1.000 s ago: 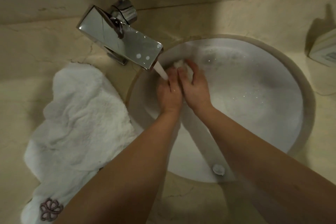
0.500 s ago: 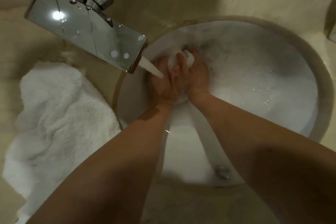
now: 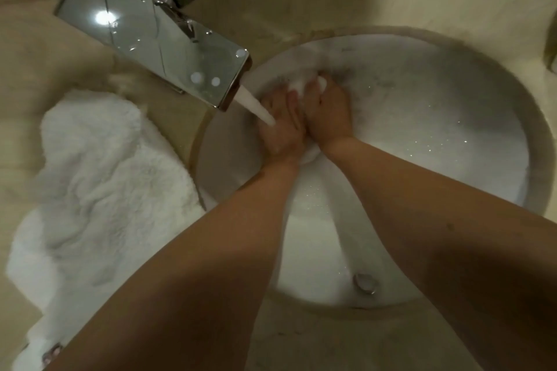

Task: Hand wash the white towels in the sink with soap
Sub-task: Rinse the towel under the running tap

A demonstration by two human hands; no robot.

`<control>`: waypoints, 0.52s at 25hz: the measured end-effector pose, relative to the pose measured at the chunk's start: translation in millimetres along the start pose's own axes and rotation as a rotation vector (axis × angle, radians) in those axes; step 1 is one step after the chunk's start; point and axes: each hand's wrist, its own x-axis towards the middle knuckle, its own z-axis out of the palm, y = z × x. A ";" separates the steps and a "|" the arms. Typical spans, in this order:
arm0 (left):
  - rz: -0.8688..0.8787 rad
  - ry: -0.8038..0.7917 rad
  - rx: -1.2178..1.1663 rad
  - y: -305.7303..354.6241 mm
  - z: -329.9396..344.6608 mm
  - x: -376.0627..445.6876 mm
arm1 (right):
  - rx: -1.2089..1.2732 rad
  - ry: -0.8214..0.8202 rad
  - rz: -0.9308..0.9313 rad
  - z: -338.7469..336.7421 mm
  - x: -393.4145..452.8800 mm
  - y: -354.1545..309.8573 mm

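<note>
Both of my hands are side by side in the round white sink (image 3: pixel 512 141), under the tap's stream. My left hand (image 3: pixel 281 126) and my right hand (image 3: pixel 330 111) grip a small wad of white towel (image 3: pixel 301 86) between them; a bit of it shows above the fingers and a bit below the wrists. Water (image 3: pixel 256 107) from the chrome spout falls on the back of my left hand. The basin holds foamy, soapy water. Most of the wad is hidden by my hands.
A flat chrome tap (image 3: pixel 156 36) juts over the sink's left rim. A large fluffy white towel (image 3: pixel 99 190) lies crumpled on the beige counter to the left. The drain plug (image 3: pixel 365 282) sits near the sink's front. A dark object shows at the right edge.
My hands have stayed under the stream, squeezing and shifting on the wad. The view has moved closer and to the right, so the tap and the counter towel sit further left.
</note>
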 end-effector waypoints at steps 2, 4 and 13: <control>-0.074 -0.016 -0.104 4.4 -5.5 -1.7 | -0.005 -0.042 0.047 -4.4 -1.3 -5.4; -0.303 -0.185 -0.287 12.3 -22.6 -6.3 | -0.029 -0.085 0.098 -11.7 -4.0 -9.9; -0.788 -0.693 -0.667 29.0 -93.6 0.8 | 0.128 -0.070 0.118 -37.8 -43.5 -36.2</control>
